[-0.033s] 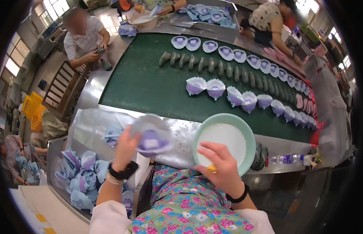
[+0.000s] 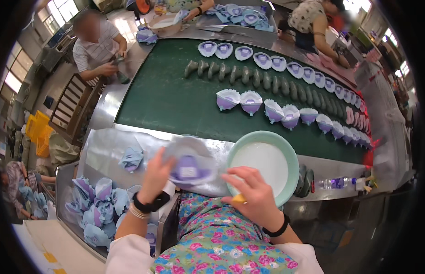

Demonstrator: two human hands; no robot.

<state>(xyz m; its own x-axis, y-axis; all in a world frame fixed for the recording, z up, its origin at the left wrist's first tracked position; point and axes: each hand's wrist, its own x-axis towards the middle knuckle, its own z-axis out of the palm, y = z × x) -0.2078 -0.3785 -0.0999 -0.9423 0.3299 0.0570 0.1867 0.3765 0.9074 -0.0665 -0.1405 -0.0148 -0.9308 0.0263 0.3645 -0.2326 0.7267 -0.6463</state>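
Observation:
My left hand (image 2: 155, 173) is closed on the edge of a purple and grey-white shoe upper (image 2: 188, 170), blurred by motion, above the metal strip at the table's near edge. Just to its right, my right hand (image 2: 257, 198) is closed on a short yellow handle (image 2: 239, 198); whatever the handle belongs to is hidden by the fingers. That hand overlaps the near left rim of a pale green basin (image 2: 293, 171) of white liquid. Left of my left hand, a folded light-blue shoe upper (image 2: 131, 160) lies on the metal.
A metal bin (image 2: 68, 182) of blue and purple uppers stands at lower left. Rows of uppers (image 2: 251, 102) and dark foot-shaped pieces (image 2: 244, 75) cross the green table (image 2: 162, 91). A plastic bottle (image 2: 333, 183) lies at right. A seated person (image 2: 96, 50) works at far left.
My left hand has moved right with the shoe upper, closer to the basin and my right hand. My right hand has shifted slightly left, still holding the yellow handle.

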